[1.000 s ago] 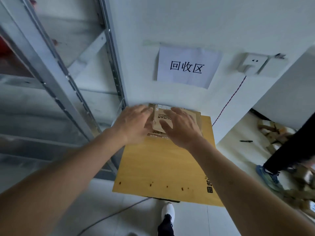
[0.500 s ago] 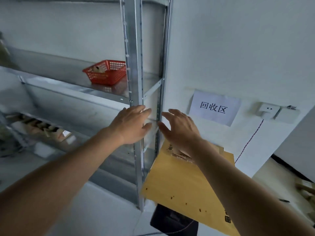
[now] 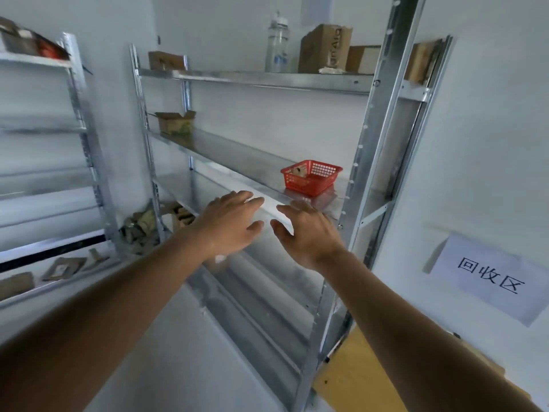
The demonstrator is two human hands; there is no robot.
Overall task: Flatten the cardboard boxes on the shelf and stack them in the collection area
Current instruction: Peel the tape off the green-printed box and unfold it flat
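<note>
My left hand (image 3: 230, 223) and my right hand (image 3: 309, 233) are raised side by side in front of the metal shelf (image 3: 255, 77), fingers loosely spread, holding nothing. On the top level stand a tall brown cardboard box (image 3: 325, 49), a lower box (image 3: 362, 59) beside it and a small box (image 3: 166, 60) at the left. An open cardboard box (image 3: 173, 123) sits on the second level at the left. The stack of flattened cardboard (image 3: 353, 382) lies at the bottom right, under the paper sign (image 3: 490, 278) on the wall.
A red plastic basket (image 3: 310, 176) sits on the second level just beyond my right hand. A clear bottle (image 3: 277, 44) stands on top. Crumpled cardboard pieces (image 3: 142, 226) lie low at the shelf's left. A second rack (image 3: 44, 185) at the left carries flat pieces.
Both hands have let go of the flattened box on the stack and lifted. The view has swung up and left from the stack to the shelf.
</note>
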